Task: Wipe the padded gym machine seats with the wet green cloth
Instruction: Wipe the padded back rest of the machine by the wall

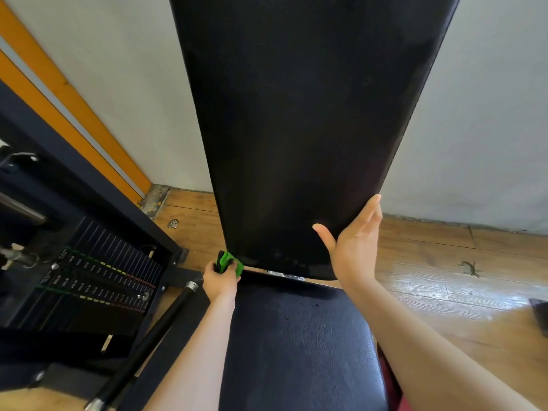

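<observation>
My left hand (221, 279) is closed around the bunched wet green cloth (231, 263), fingers wrapped over it so only a crumpled part shows above my knuckles. The cloth sits at the lower left corner of the tall black padded backrest (302, 129), touching its bottom edge. My right hand (354, 247) is open, fingers spread and holding nothing, its palm against the backrest's lower right edge; I cannot tell how hard it presses.

I count two pads: that upright backrest, whose top is cut off by the frame, and nearer me the flat dark textured vinyl seat (299, 345), cut off at the bottom. A strip of shiny metal bracket (284, 274) shows in the gap between them.

To the left stands one black weight stack (98, 280) with green, yellow and red labels too small to read, inside a dark steel frame. One black bar with silver end caps (142, 348) slants across the near left. The wooden plank floor (444, 268) runs to a white wall (489, 114) on the far side.
</observation>
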{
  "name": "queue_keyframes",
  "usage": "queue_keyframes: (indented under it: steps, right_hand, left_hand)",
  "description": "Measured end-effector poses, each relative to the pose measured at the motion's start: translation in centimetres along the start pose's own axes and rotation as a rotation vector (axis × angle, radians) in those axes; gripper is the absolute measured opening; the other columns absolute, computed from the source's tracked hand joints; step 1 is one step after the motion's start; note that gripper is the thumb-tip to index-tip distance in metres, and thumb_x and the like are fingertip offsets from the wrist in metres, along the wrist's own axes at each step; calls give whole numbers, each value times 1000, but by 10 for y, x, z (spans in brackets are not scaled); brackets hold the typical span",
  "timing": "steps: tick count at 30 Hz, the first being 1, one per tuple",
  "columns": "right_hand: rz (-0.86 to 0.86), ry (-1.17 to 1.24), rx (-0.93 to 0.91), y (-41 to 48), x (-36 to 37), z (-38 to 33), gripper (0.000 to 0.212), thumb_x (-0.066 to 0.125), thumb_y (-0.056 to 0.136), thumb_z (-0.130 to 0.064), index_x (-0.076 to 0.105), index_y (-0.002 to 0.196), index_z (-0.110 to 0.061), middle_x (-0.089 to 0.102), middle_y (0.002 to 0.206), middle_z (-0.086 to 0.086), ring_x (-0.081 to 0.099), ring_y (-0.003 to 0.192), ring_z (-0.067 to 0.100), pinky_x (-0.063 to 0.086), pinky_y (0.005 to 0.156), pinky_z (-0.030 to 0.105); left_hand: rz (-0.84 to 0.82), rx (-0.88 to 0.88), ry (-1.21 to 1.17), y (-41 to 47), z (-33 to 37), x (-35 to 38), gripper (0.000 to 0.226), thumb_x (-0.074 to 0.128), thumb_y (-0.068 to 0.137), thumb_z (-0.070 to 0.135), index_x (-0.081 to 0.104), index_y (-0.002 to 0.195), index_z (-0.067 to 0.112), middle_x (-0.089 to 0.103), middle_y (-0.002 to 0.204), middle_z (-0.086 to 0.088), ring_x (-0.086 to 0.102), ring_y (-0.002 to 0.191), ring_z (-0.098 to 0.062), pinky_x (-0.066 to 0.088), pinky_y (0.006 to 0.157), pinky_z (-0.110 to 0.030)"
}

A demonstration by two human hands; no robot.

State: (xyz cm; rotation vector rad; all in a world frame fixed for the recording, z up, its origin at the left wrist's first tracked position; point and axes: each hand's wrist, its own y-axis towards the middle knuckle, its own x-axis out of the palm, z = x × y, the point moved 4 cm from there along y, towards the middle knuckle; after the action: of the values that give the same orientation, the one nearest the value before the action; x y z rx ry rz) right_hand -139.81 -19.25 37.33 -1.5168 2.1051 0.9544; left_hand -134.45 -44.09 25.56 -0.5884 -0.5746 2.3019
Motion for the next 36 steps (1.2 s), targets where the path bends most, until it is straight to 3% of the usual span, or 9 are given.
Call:
queue_keyframes:
  steps: [3,6,8,13,17,23,27,32,36]
  right_hand:
    - [-3,0,-6,0,1,1,95,62,80,-50,-8,143,-36,17,153,19,31,137,35,36,111,47]
    - [-10,3,0,0,1,2,96,66,81,-47,-8,142,-38,17,153,20,31,137,36,38,110,51]
    - [-11,6,-2,1,1,1,94,63,80,-49,-7,142,-38,17,153,21,32,137,37,37,110,51]
    - [-7,11,-10,0,1,2,93,61,80,-50,-6,144,-34,18,153,22,33,136,37,36,110,46]
    - [-4,17,-9,0,1,4,96,66,82,-46,-5,144,-31,19,153,22,31,137,36,33,110,44]
    - [-22,20,15,0,0,4,96,71,81,-43,-3,142,-37,19,154,19,32,136,35,35,110,46]
    - [-32,22,24,0,-1,4,93,67,80,-49,-3,140,-39,19,154,18,33,136,34,37,110,47]
    - [-48,88,27,-1,-6,5,96,76,79,-41,-1,137,-49,22,153,11,31,138,29,37,111,46]
    - [-65,273,76,-6,-15,15,97,77,82,-29,4,142,-53,29,153,-3,32,140,13,37,112,44]
  left_hand:
    - [-10,-52,14,5,0,0,19,68,86,4,58,99,14,61,112,-15,64,90,-30,58,82,-42]
    - [-20,-111,-39,6,3,2,24,66,87,1,57,108,10,57,110,-14,59,93,-30,56,85,-43]
    - [-19,-133,-94,1,7,5,28,65,88,1,56,114,7,55,109,-13,57,93,-29,56,86,-43]
    - [-106,-105,-289,-22,5,13,20,62,90,0,55,107,8,58,105,-8,60,99,-26,55,84,-38]
    - [-82,-34,-198,-20,-2,15,23,65,89,4,57,110,7,60,110,-11,63,94,-24,57,85,-40]
    - [12,-183,-135,-20,-15,18,20,69,87,6,56,101,11,58,109,-14,61,83,-27,58,81,-40]
    - [-52,-204,-253,-31,-9,25,21,65,89,2,55,105,9,57,110,-13,60,99,-30,57,81,-39]
    - [-125,-103,-352,-44,-3,35,22,63,90,2,55,110,8,59,107,-7,60,99,-25,59,73,-33]
    - [-65,-97,-285,-40,-12,36,27,63,91,4,55,116,6,58,117,-12,62,102,-27,57,74,-32]
